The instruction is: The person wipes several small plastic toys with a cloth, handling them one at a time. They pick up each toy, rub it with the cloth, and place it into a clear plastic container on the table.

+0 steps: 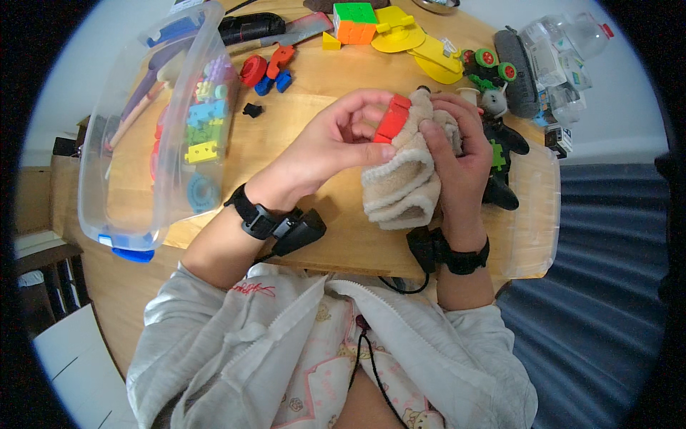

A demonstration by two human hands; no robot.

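Note:
Both hands are raised over the wooden table, close together. My left hand grips a red toy piece by its edge, thumb below and fingers behind. Bunched beige cloth with white edging is held in my right hand, the thumb pressed on its front. The red piece touches the cloth's upper left side. A small dark round tip pokes out at the top of the cloth; what it belongs to is hidden. Each wrist wears a black strap with a device on it.
A clear plastic bin with foam pieces stands left. Red and blue toy pieces, a black star, a puzzle cube and yellow toy parts lie beyond the hands. A black game controller and clear lid are right.

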